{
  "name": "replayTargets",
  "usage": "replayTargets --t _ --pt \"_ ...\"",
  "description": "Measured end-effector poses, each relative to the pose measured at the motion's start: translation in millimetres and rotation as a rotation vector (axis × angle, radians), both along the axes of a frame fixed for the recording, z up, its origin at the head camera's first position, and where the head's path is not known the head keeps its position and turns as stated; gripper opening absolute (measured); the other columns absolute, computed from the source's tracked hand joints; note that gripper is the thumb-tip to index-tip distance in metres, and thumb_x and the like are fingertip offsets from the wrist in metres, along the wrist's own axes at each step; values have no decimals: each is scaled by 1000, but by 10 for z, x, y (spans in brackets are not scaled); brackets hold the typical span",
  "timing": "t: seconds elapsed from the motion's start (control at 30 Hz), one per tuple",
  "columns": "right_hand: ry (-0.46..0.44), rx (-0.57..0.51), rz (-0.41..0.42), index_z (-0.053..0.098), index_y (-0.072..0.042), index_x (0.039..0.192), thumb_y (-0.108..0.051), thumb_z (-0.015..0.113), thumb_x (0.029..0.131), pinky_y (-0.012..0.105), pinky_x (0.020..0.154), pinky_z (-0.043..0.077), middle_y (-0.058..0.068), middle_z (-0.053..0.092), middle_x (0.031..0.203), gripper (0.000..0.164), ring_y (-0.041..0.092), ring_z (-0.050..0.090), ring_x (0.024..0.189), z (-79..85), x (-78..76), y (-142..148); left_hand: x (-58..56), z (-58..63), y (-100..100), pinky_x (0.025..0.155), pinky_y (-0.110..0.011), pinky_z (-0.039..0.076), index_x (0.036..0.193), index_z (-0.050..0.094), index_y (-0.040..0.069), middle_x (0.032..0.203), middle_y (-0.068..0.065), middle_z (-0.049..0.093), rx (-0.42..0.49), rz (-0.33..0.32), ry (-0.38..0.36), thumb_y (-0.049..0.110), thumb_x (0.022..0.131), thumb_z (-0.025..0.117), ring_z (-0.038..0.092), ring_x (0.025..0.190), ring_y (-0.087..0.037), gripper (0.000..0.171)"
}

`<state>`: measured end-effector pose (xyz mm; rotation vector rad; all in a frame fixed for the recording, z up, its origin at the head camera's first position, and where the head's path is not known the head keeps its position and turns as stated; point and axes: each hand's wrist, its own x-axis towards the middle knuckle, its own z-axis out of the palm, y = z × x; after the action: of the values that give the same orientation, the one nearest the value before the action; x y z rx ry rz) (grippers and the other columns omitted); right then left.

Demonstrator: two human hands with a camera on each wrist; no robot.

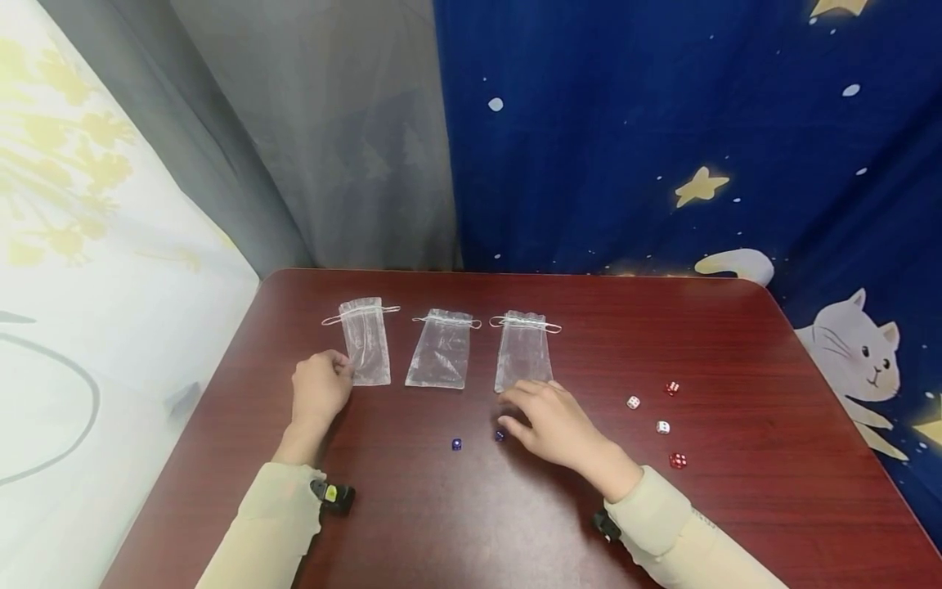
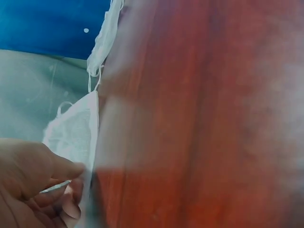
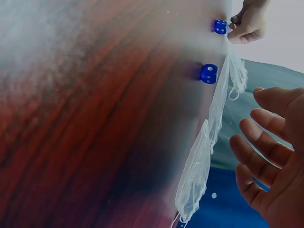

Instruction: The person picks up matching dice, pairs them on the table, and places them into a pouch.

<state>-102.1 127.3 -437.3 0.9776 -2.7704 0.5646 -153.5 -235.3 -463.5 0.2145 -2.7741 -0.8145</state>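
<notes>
- Left hand [image 1: 320,388] pinches the near corner of the far-left mesh pouch [image 1: 365,339].
- Right hand [image 1: 552,421], grip spread, hovers beside the blue die [image 1: 500,435] on the worktop [image 1: 736,507].
- Loose fingers could knock that die rolling away.

Three pouches [image 1: 444,350] lie in a row across the far middle of the desk [image 1: 736,327], with narrow strips of bare wood between them. Two blue dice [image 1: 456,444] sit in the near middle, just beside the right hand [image 1: 555,424]. Red and white dice [image 1: 662,426] (four, loosely scattered) dot the right side. The near edge and far right corner lie open.
</notes>
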Motion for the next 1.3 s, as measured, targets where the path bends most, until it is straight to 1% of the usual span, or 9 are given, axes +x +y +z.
replayTargets --t 0.3,0.47,0.63,0.73,0.83,0.93,1.0,1.1,1.3 --pt "23 -13 -12 74 -13 109 -29 78 89 45 87 51 0 72 104 26 20 69 99 45 -9 5 98 -17 111 76 -56 52 92 72 -1 77 -14 74 60 19 126 10 92 71 72 72 -35 11" --pt "15 -24 -25 74 -12 112 -28 78 90 54 95 51 2 72 107 28 24 69 104 66 -15 11 147 7 228 69 -51 56 94 73 -1 74 -14 74 114 -8 216 7 91 72 73 66 -29 8" --pt "15 -36 -28 73 -12 113 -27 76 91 61 97 48 5 72 110 27 29 68 108 91 -11 13 214 78 354 59 -44 57 90 74 0 71 -11 73 125 -51 306 5 90 74 71 60 -23 5" --pt "33 -40 -26 73 -13 112 -26 76 91 57 95 50 3 72 108 25 27 68 105 104 -11 16 265 115 415 57 -38 57 88 74 0 71 -9 72 134 -81 324 6 90 75 70 58 -18 6" --pt "59 -58 -19 74 -13 111 -25 77 90 54 91 52 1 72 103 24 24 69 100 121 -21 20 303 138 469 57 -25 56 87 74 1 72 -8 72 157 -100 334 7 89 77 70 59 -15 7" --pt "85 -84 -7 73 -12 110 -23 78 89 49 84 54 -2 70 96 24 20 69 92 134 -39 17 341 150 522 57 -11 51 86 74 0 73 -8 73 188 -120 349 6 88 77 71 61 -15 7" --pt "102 -101 1 73 -11 109 -21 79 88 45 78 53 -2 69 93 24 17 68 88 135 -53 13 367 159 561 58 -6 48 85 74 0 74 -9 73 212 -134 354 5 88 77 72 61 -16 7" --pt "119 -120 10 72 -10 109 -21 79 88 41 75 52 -2 69 91 25 15 67 86 140 -68 5 412 183 622 58 -6 49 85 74 0 74 -9 73 247 -154 359 4 87 77 72 61 -15 5" --pt "131 -145 15 72 -8 111 -20 78 89 42 78 54 0 71 91 26 16 68 86 181 -93 -8 474 252 724 57 -11 53 84 73 0 75 -9 73 287 -203 379 1 85 77 71 61 -14 5"
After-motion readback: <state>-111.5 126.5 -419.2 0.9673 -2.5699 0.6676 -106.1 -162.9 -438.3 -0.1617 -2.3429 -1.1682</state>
